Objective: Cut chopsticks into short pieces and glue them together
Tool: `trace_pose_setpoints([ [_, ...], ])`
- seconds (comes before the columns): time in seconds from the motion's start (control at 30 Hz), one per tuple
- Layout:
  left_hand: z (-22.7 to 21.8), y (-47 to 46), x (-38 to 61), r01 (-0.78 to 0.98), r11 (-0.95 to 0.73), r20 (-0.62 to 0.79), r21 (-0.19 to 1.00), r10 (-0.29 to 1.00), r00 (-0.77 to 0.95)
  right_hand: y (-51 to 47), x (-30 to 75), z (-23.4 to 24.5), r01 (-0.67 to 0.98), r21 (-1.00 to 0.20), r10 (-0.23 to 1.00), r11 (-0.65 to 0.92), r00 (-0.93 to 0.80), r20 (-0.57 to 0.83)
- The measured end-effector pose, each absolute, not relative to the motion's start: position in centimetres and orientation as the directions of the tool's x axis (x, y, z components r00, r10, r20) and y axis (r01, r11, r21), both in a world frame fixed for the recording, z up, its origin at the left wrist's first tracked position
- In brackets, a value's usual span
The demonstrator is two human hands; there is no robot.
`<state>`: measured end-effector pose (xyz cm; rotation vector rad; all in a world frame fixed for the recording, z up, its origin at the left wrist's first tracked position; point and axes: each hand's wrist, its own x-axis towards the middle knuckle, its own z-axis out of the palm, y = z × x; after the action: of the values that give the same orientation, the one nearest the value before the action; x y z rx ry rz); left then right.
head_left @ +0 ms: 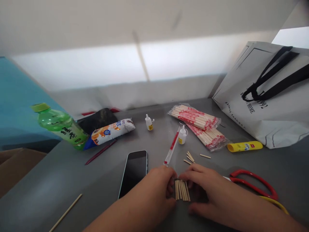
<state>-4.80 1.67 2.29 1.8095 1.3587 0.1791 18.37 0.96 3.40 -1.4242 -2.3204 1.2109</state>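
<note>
Several short wooden sticks (182,190) lie side by side in a row on the grey table, between my two hands. My left hand (161,185) is curled against the row's left side, fingertips at its upper end and thumb lower down. From the right, my right hand (201,188) bends its fingers around the row's upper right corner, with the thumb near the lower right. Some fingertips are hidden behind the hands. Just beyond my right hand are a few loose cut sticks (190,157) and one single short stick (205,156).
Left are a phone (134,172), pen (100,152), long stick (65,213), snack bag (111,131) and green bottle (62,125). Ahead stand glue bottles (182,135), beside wrapped stick packs (195,116). Right are a yellow tube (245,146), red-handled scissors (271,188) and paper bag (272,106).
</note>
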Motion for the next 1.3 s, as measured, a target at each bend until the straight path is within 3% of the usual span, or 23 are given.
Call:
trace_pose_setpoints([
  [0.13,2.3,1.8,-4.6,0.725,-0.151,-0.287,0.672,0.849,0.443,1.2,18.6,3.6,0.625,-0.744,0.800,0.235,-0.560,-0.218],
  [0.43,1.8,2.2,-4.6,0.658,-0.129,-0.262,0.742,0.847,0.462,1.7,17.8,2.9,0.584,-0.762,0.810,0.278,-0.570,-0.141],
  [0.67,1.6,2.0,-4.6,0.672,-0.115,-0.271,0.731,0.855,0.441,1.7,17.6,2.7,0.572,-0.761,0.820,0.305,-0.564,-0.095],
  [1.3,1.7,2.2,-4.6,0.654,-0.142,-0.248,0.743,0.849,0.466,1.6,17.5,2.9,0.543,-0.801,0.822,0.252,-0.557,-0.119],
])
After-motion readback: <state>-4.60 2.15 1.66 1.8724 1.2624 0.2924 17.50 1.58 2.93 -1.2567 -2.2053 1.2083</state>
